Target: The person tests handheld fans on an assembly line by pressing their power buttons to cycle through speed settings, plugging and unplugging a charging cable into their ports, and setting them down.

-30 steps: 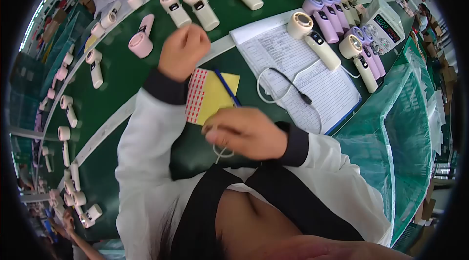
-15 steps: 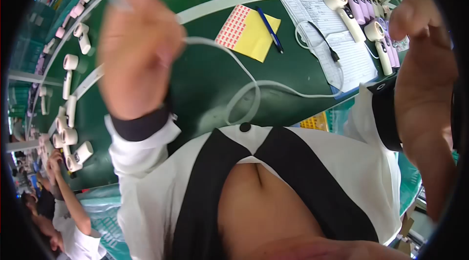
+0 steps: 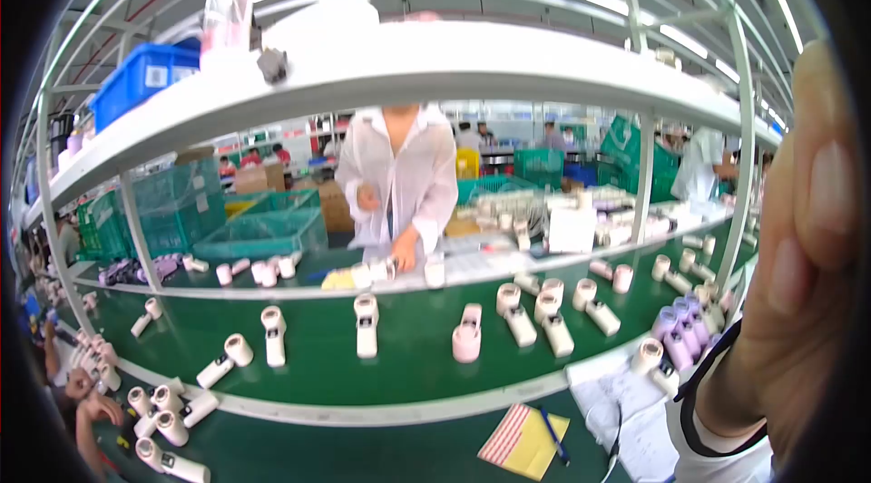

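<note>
My right hand (image 3: 812, 229) is raised close to the camera at the right edge, its fingers bent and pressed together. Whatever they hold, if anything, is cut off by the edge of the view. Below it are a dark cuff and a white sleeve (image 3: 717, 456). My left hand is out of view. Nearest to the right hand on the bench are lilac handheld fans (image 3: 685, 338) and a cream handheld fan (image 3: 649, 356) on written sheets (image 3: 649, 433). A yellow sticker sheet (image 3: 540, 460) with red print lies at the front, a blue pen (image 3: 555, 438) across it.
Cream handheld fans (image 3: 366, 324) and a pink one (image 3: 467, 338) lie spaced along the green belt (image 3: 318, 383). A white shelf (image 3: 454, 66) spans overhead, carrying a blue bin (image 3: 145, 79). A co-worker (image 3: 399, 184) stands opposite; another person's hands (image 3: 95, 410) are at left.
My view has tilted up from the bench to the belt, shelf and room. The left hand, blurred before, has left the view. My right hand stays raised at the right edge.
</note>
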The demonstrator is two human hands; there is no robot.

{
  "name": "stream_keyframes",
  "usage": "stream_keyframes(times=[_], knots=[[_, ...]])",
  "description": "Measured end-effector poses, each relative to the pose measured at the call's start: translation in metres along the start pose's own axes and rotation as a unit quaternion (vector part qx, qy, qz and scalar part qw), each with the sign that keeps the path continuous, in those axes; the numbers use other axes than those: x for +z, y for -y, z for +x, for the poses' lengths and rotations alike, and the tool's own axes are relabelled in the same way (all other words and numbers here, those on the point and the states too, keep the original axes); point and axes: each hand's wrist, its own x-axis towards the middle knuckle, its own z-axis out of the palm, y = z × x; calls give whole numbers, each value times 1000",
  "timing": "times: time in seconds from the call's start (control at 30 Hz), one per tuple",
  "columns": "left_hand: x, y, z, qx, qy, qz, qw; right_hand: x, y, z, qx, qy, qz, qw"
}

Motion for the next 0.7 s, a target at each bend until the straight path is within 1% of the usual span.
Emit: stream_keyframes(times=[0.03,0.07,0.13,0.17,0.2,0.23,0.3,0.33,0.37,0.4,0.43,0.47,0.5,0.57,0.6,0.63,0.67,0.7], knots=[[4,1,-4,0,13,35,999,-37,49,-44,23,-13,1,1000],[9,4,-18,9,12,72,997,2,16,1,41,-8,3,999],[21,-12,-28,-13,29,167,985,68,-69,55,103,-19,36,994],[23,-13,-17,-19,63,199,978,95,-71,69,128,-46,39,990],[27,-13,-4,-26,94,231,968,124,-101,84,156,-69,44,984],[36,-18,10,-51,115,274,953,176,-170,137,201,-79,66,974],[60,-31,31,-122,135,371,911,173,-175,165,302,-63,128,943],[70,-34,37,-137,143,405,893,157,-165,173,337,-48,139,930],[81,-32,41,-148,151,431,877,176,-180,191,369,-34,141,918],[51,-51,13,-177,134,433,874,217,-179,186,399,-16,144,906],[42,-36,5,-151,38,355,922,207,-183,195,419,-4,142,897],[16,-48,-19,-119,-57,272,953,237,-185,195,439,3,137,888],[10,-44,-39,-143,-61,271,950,239,-181,190,464,3,136,875],[8,-32,-81,-268,-47,311,911,270,-184,189,496,1,123,859],[9,-23,-104,-320,-38,327,888,267,-184,187,505,1,113,856],[27,-6,-126,-433,-222,56,872,279,-176,162,560,78,127,815],[41,-2,-151,-547,-261,24,795,294,-165,140,589,101,154,787],[60,7,-167,-641,-148,86,748,310,-153,123,615,122,181,758]])
